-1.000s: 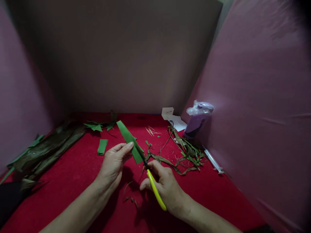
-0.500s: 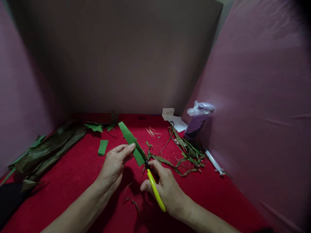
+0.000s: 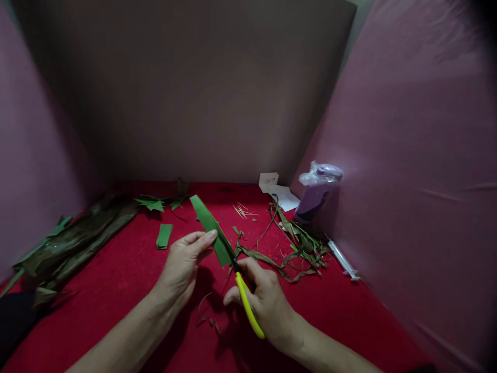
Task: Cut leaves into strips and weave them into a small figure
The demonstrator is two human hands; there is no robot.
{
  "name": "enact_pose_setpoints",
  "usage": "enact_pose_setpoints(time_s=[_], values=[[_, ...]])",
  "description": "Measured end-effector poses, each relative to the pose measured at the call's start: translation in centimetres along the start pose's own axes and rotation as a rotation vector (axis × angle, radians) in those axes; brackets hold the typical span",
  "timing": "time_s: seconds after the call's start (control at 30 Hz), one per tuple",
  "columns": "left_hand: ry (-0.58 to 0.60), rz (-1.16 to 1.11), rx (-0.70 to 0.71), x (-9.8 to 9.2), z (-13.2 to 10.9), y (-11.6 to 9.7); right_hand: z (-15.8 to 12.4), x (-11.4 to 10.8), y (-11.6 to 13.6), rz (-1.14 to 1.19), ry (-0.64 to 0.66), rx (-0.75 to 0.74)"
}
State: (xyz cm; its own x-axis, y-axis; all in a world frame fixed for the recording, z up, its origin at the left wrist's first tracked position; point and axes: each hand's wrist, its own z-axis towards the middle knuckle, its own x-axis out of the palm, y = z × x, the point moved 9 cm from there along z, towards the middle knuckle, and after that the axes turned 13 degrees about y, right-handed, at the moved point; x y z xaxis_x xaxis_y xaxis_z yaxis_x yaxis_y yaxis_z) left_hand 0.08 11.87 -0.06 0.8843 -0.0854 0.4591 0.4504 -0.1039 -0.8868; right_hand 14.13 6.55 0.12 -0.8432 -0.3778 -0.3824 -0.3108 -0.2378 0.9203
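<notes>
Between thumb and fingers my left hand (image 3: pixel 184 261) pinches a long strip of green leaf (image 3: pixel 205 217), tilted with its far end up and to the left. My right hand (image 3: pixel 267 300) grips scissors with yellow handles (image 3: pixel 247 305). Their dark blades lie along the strip's right edge, largely hidden by the leaf and my fingers. Left of the strip, a small cut green leaf piece (image 3: pixel 164 236) lies on the red cloth (image 3: pixel 128 290).
Dried leaves (image 3: pixel 81 243) run along the left wall. Toothpicks (image 3: pixel 244 211) lie near the middle back. To the right are leaf scraps (image 3: pixel 306 243), a syringe (image 3: pixel 342 260), a purple bottle (image 3: pixel 314 199) wrapped in plastic at its top, and white paper (image 3: pixel 285 198).
Almost nothing differs. My right hand and the scissors have shifted very slightly, while the leaf strip and my left hand stay nearly in place.
</notes>
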Motion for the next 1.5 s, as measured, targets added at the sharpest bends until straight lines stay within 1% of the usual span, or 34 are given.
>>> enact_pose_setpoints(time_s=[0.13,0.27,0.33,0.4,0.53,0.73,0.97,1.1,1.27,1.5], values=[[0.047,-0.019,-0.007,0.3,-0.1,0.1,0.0,0.0,-0.1,0.016,-0.004,0.001],[0.114,-0.055,0.016,1.1,-0.1,-0.1,0.0,0.1,-0.2,0.043,-0.001,-0.015],[0.125,-0.077,0.033,1.2,0.0,-0.3,-0.1,0.2,-0.2,0.061,0.003,-0.021],[0.109,-0.106,0.049,1.0,0.0,-0.5,-0.1,0.3,-0.3,0.084,0.017,-0.017],[0.036,-0.150,0.076,0.0,0.1,-1.0,-0.2,0.8,-0.5,0.100,0.063,-0.001],[-0.028,-0.176,0.101,-0.8,0.3,-1.3,-0.4,0.9,-0.4,0.025,0.036,-0.035],[-0.053,-0.175,0.116,-0.9,0.1,-1.6,-0.3,0.8,-0.5,0.030,0.044,0.042],[-0.042,-0.163,0.126,-0.7,0.2,-1.8,-0.4,0.7,-0.9,-0.002,0.042,0.084],[-0.061,-0.159,0.149,-0.8,0.2,-1.8,-0.4,0.6,-1.3,0.002,0.033,0.081],[-0.118,-0.068,0.171,-0.8,-0.4,-2.5,-0.4,0.9,-1.3,0.052,0.062,0.085]])
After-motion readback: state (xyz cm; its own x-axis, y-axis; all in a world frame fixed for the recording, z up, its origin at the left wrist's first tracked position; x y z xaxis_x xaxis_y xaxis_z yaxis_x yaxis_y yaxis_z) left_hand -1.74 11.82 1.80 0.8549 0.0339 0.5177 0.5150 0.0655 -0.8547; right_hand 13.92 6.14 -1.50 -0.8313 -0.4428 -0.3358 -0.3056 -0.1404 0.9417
